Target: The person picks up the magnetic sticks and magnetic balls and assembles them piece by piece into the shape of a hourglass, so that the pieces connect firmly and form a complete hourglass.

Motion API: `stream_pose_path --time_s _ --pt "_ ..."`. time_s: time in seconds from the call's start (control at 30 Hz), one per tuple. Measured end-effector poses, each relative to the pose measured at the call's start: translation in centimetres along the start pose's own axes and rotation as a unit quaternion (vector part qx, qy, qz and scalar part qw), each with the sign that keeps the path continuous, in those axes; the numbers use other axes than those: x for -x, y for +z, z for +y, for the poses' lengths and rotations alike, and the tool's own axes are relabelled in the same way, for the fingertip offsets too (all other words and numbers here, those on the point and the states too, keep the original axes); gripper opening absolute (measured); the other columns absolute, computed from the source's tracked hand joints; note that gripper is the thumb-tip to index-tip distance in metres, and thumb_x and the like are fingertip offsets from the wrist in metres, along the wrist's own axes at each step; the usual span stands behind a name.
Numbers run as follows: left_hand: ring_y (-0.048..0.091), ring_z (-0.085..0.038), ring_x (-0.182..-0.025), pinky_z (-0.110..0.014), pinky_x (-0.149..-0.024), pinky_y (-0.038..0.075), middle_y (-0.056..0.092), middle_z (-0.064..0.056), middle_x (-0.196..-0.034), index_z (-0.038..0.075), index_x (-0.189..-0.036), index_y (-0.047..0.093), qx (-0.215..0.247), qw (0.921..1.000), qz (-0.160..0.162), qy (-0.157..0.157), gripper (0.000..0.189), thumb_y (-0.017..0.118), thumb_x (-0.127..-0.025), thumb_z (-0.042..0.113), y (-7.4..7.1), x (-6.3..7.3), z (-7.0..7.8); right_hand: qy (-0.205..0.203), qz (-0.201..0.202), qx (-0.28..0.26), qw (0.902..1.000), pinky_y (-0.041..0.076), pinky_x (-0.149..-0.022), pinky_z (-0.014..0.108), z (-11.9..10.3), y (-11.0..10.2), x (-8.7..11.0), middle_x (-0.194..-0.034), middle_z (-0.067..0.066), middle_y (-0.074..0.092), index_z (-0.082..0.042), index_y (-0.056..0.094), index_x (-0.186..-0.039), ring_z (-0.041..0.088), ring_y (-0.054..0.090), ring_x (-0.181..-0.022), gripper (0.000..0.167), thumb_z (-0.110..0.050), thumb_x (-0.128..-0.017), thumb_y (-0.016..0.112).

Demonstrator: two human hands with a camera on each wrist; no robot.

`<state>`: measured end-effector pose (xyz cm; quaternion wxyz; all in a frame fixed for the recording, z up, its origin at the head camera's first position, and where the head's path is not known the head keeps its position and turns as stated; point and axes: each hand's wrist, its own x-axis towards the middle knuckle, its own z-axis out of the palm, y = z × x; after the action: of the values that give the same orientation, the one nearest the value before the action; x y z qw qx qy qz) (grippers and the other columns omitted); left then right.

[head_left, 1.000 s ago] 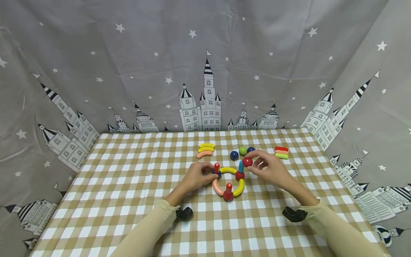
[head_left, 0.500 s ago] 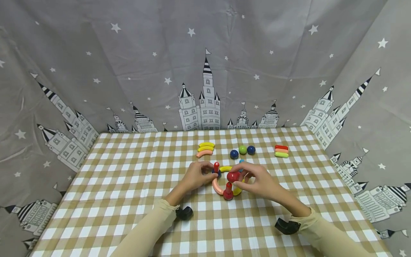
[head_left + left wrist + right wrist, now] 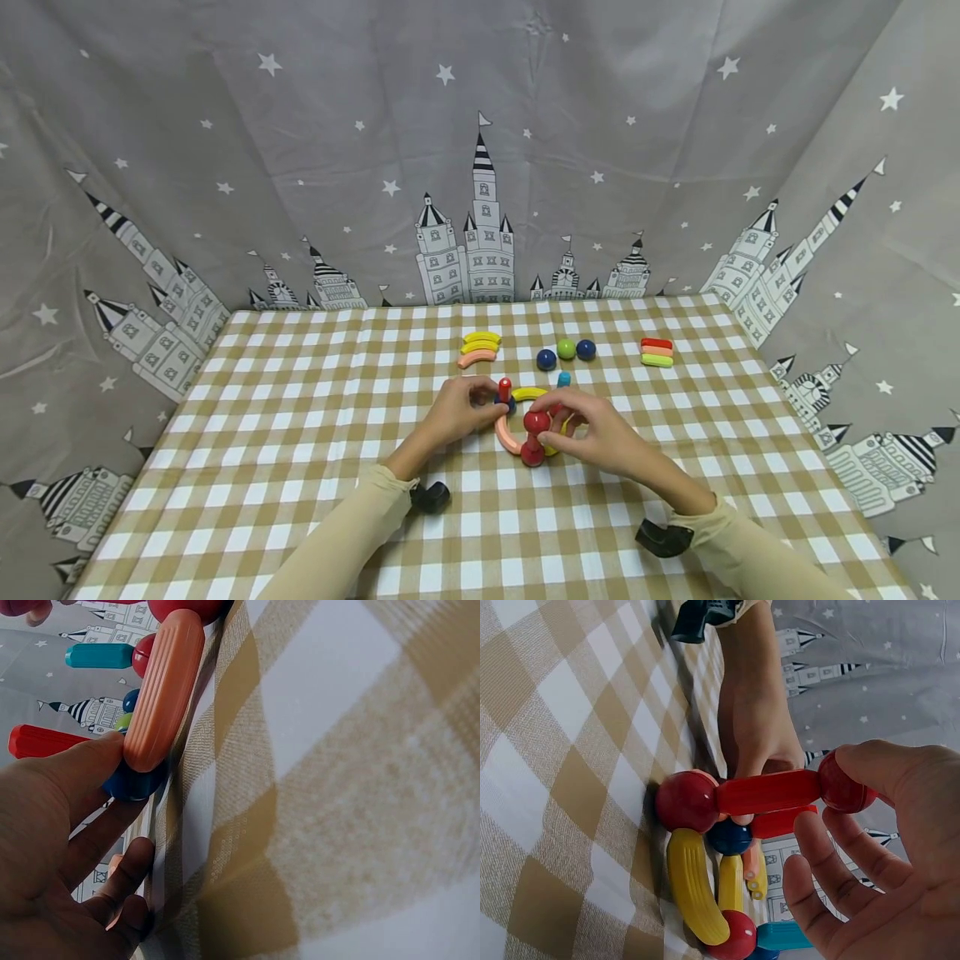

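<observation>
On the checked cloth lies a ring of balls and curved bars, including a pink bar and a yellow bar. My left hand pinches the dark blue ball at the ring's left; a red rod rises from it. At the ring's front, a red rod stands on a lower red ball. My right hand pinches another red ball, which touches that rod's upper end. A blue rod stands on the red ball farther back, partly hidden by the right hand in the head view.
Behind the ring sit two dark blue balls and a green ball. Yellow and pink curved bars lie at the back left. Red, pink and green short rods lie at the back right. A grey printed curtain borders the table.
My right hand has carried the red ball left and toward me, from beside the blue rod onto the top of the front red rod. The left hand has stayed at the blue ball.
</observation>
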<state>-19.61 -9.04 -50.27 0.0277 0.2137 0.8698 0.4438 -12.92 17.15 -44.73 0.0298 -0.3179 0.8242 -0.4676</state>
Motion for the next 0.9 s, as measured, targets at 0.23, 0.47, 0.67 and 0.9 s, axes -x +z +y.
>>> stream_pose_path --time_s 0.23,0.47,0.67,0.9 --pt "0.064 -0.017 -0.082 -0.031 -0.075 0.052 0.073 0.004 -0.089 0.014 -0.102 0.078 0.006 1.0000 -0.001 0.002 0.020 0.086 -0.085 0.022 -0.1 0.0 0.1 0.004 0.030 0.000 0.9995 0.058 -0.073 0.033 0.1 0.4 -0.4 -0.113 -0.002 0.069 -0.015 0.069 -0.124 0.015 0.066 -0.083 0.034 -0.013 -0.092 0.079" --pt "0.064 -0.016 -0.083 -0.030 -0.075 0.052 0.073 0.006 -0.089 0.015 -0.102 0.079 0.012 0.9999 -0.002 0.001 0.020 0.086 -0.085 0.021 0.0 0.1 0.1 0.048 0.048 -0.001 0.9977 0.057 -0.070 0.032 0.8 0.7 -1.3 -0.110 0.001 0.070 -0.011 0.067 -0.126 0.016 0.065 -0.079 0.034 -0.014 -0.094 0.077" --pt "0.065 -0.014 -0.084 -0.029 -0.077 0.052 0.074 0.006 -0.091 0.016 -0.102 0.078 0.010 0.9999 -0.005 -0.001 0.020 0.087 -0.085 0.021 0.1 0.1 0.0 0.066 0.052 -0.008 0.9964 0.057 -0.068 0.032 1.4 0.9 -1.5 -0.105 0.003 0.070 -0.011 0.067 -0.126 0.018 0.065 -0.077 0.032 -0.015 -0.095 0.075" --pt "0.067 -0.016 -0.087 -0.037 -0.081 0.055 0.075 0.005 -0.095 0.013 -0.103 0.078 0.010 0.9999 -0.004 0.011 0.021 0.086 -0.085 0.019 0.0 0.2 0.1 0.065 0.055 -0.010 0.9963 0.057 -0.068 0.032 1.5 1.0 -1.5 -0.108 0.003 0.071 -0.011 0.067 -0.126 0.017 0.065 -0.077 0.032 -0.014 -0.095 0.076"
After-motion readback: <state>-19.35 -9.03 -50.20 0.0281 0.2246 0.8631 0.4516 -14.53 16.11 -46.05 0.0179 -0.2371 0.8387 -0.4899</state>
